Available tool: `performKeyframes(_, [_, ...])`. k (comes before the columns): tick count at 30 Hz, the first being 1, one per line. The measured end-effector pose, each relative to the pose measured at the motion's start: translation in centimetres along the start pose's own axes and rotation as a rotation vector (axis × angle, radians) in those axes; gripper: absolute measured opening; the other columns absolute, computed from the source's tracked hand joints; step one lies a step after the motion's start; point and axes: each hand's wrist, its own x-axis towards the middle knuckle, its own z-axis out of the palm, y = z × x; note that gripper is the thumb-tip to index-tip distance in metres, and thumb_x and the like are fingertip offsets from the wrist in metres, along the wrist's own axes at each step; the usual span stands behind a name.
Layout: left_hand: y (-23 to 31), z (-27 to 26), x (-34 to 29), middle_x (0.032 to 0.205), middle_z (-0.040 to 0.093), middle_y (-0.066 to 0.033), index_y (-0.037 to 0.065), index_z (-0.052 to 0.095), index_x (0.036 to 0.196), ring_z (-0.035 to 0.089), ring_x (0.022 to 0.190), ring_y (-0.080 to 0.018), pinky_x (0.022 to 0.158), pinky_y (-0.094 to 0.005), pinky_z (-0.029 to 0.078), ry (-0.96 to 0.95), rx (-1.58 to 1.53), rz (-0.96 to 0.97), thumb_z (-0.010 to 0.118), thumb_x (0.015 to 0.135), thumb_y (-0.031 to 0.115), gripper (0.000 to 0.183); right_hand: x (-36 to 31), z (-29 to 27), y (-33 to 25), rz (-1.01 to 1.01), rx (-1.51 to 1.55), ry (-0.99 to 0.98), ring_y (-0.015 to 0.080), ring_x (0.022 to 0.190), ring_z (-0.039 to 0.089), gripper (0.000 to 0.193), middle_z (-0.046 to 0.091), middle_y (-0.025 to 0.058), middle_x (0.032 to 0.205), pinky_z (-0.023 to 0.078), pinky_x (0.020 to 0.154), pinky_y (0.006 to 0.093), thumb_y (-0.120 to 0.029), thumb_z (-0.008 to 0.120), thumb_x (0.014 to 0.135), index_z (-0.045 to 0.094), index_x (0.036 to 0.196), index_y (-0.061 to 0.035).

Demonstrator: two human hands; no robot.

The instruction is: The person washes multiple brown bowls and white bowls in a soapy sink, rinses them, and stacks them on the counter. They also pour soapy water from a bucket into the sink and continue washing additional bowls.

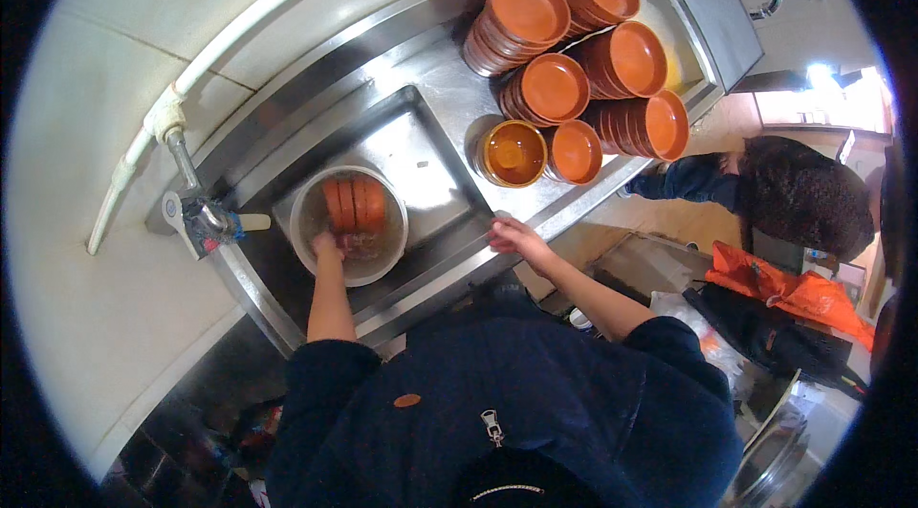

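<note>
Remotely, I watch the left hand [326, 245], its grip too obscured to tell, inside a round grey basin [398, 236] beside orange round bowls [355, 205]; the right hand [516, 237], loosely uncurled, is at the rectangular steel sink's rim [470, 220].

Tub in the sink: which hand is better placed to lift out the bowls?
Left, most likely: the left hand reaches into the tub, beside the bowls, while the right hand is outside it, near the sink.
</note>
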Motion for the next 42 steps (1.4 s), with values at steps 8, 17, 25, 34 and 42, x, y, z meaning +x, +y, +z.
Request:
performKeyframes(8, [1.2,7.6,-17.4,0.108,0.053,-0.0165,0.002,0.051,0.115,0.053,0.098,-0.0324,0.089,-0.0409,0.043,0.269,0.867,1.335,0.061,0.074,0.006,0.043,1.4,-0.5,-4.8,-0.228,0.587,0.14,0.0247,0.11,0.05,0.053,0.048,0.0105,0.121,0.042,0.093,0.0396,-0.038,0.059,0.086,0.04,0.125,-0.0077])
performKeyframes(17, [-1.5,29.4,-23.1,0.12,0.052,-0.0186,-0.001,0.043,0.126,0.052,0.109,-0.0272,0.09,-0.0359,0.043,-0.556,0.618,0.432,0.062,0.077,0.019,0.057,4.2,-0.4,-6.1,-0.276,0.546,0.171,0.0194,0.087,0.059,0.034,0.06,0.008,0.097,0.05,0.078,0.0339,-0.01,0.055,0.079,0.047,0.112,-0.0044])
performKeyframes(25, [-1.8,21.3,-24.8,0.115,0.056,-0.0114,0.004,0.045,0.126,0.054,0.108,-0.0252,0.092,-0.04,0.045,-0.627,0.117,0.221,0.055,0.078,0.01,0.049,-2.1,4.1,-8.0,-0.911,-0.547,0.379,0.0345,0.116,0.039,0.07,0.038,0.0197,0.127,0.033,0.098,0.0445,-0.04,0.073,0.071,0.041,0.121,-0.0026])
performKeyframes(34, [1.0,15.3,-30.5,0.128,0.048,-0.0113,0.006,0.038,0.133,0.046,0.12,-0.0278,0.101,-0.0433,0.038,-1.145,-0.526,0.416,0.04,0.094,0.027,0.045,-7.5,14.4,-15.5,-1.674,-1.046,-0.115,0.0433,0.121,0.031,0.065,0.031,0.0208,0.134,0.03,0.098,0.0506,-0.035,0.079,0.059,0.052,0.118,-0.0253])
performKeyframes(42, [2.5,13.1,-30.1,0.127,0.049,-0.0114,0.006,0.039,0.133,0.047,0.118,-0.0274,0.101,-0.0426,0.039,-1.197,-0.367,0.353,0.04,0.094,0.026,0.044,-9.3,17.9,-14.1,-1.468,-0.867,0.032,0.0404,0.118,0.03,0.074,0.034,0.0171,0.128,0.031,0.096,0.0524,-0.034,0.081,0.054,0.051,0.121,-0.026])
